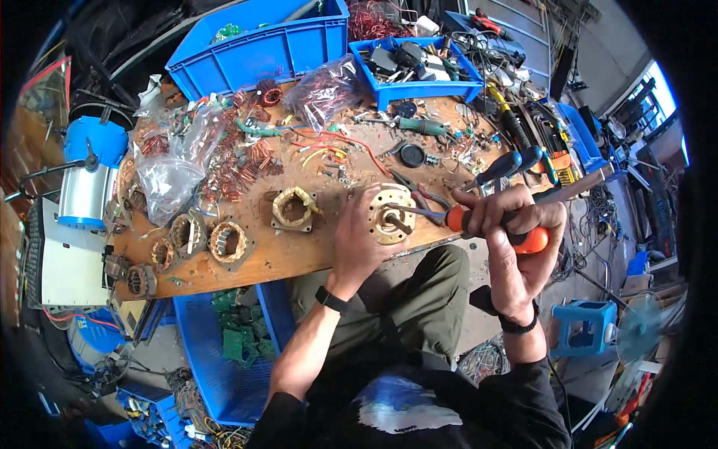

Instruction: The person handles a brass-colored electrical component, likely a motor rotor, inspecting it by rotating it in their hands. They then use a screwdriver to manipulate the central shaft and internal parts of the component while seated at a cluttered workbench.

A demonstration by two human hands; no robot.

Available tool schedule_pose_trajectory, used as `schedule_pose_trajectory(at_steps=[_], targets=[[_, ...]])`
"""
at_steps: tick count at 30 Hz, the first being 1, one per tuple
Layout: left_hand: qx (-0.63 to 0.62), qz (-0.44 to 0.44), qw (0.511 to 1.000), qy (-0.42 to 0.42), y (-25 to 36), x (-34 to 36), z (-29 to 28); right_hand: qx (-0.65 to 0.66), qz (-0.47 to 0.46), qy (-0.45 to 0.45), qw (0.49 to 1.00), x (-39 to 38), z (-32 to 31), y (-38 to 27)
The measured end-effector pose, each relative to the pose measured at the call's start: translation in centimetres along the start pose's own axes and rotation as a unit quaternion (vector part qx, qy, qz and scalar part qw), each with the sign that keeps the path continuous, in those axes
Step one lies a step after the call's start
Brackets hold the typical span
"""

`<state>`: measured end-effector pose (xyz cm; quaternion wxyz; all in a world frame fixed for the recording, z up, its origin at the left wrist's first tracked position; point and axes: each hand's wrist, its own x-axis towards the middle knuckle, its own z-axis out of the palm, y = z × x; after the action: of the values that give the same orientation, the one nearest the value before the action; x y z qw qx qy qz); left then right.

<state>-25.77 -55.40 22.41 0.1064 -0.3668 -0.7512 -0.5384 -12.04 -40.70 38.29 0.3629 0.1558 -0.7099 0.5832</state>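
My left hand (353, 239) grips a round brass-coloured motor end piece (390, 218) with holes and a central shaft at the bench's front edge. My right hand (516, 232) is closed around an orange and black screwdriver (533, 240), whose blade reaches left onto the piece's face. Just behind it lie pliers (430, 200) and blue-handled tools (499, 166). A wound stator (292, 209) sits left of my left hand; more stators (227, 241) stand farther left.
The wooden bench (198, 275) carries bagged copper coils (318, 96), loose wires, tools and a blue parts tray (419, 93). A large blue bin (254, 67) is at the back, a silver-blue machine (88, 179) at left. Below are a crate of circuit boards (239, 337) and a blue stool (582, 328).
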Motion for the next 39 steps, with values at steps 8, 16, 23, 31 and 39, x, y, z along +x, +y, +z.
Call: schedule_pose_trajectory(at_steps=[8,16,23,31,39], targets=[[-0.001,0.059,0.997,0.044,-0.2,0.4,1.0,0.001,0.002,0.018,1.0,0.1,-0.2,0.0],[-0.001,0.055,0.998,0.039,-0.2,0.3,0.8,0.006,-0.005,0.021,1.0,0.1,0.0,0.1],[-0.017,0.051,0.998,0.035,-0.4,0.1,0.9,0.005,-0.004,0.048,0.999,-0.1,0.4,0.1],[-0.028,0.039,0.998,0.028,-0.3,0.0,1.1,-0.057,-0.053,0.01,0.997,-0.6,0.5,0.1],[-0.032,0.031,0.999,0.032,-0.3,0.4,1.6,-0.199,-0.046,-0.103,0.973,0.1,3.0,-2.2]])
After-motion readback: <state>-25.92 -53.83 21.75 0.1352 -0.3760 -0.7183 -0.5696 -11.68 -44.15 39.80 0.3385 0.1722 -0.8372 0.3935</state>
